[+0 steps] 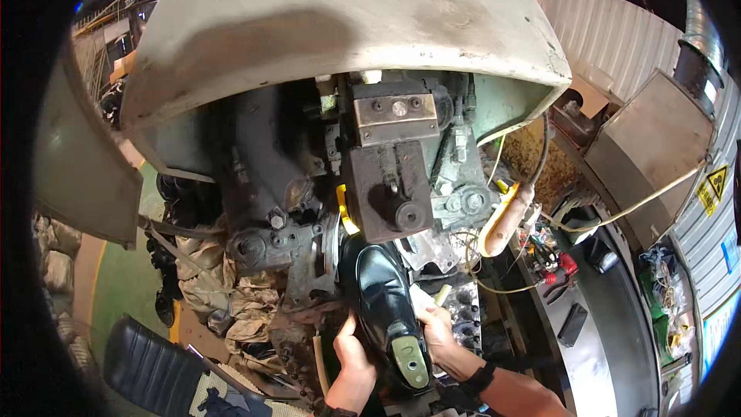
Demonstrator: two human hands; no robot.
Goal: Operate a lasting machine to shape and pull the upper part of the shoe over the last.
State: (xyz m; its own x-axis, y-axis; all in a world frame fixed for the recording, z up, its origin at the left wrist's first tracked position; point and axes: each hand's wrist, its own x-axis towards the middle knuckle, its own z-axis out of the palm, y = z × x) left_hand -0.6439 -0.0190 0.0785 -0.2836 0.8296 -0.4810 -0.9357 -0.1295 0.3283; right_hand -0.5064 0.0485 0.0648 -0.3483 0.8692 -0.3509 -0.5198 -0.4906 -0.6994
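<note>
A black leather shoe upper is stretched over a green shoe last, its toe pointing away from me into a dark, greasy machine. My left hand grips its left side near the heel, thumb up along the edge. From the right, my right hand holds the opposite side; most of its fingers are hidden. Just above the toe hangs the machine's dark metal block. Beside my right fingertips a pale, whitish piece shows; I cannot tell what it is.
A pale machine hood arches overhead. A wooden-handled tool hangs by a cable at the right. Pliers with red handles and a black box lie on the right bench. A black chair stands at lower left.
</note>
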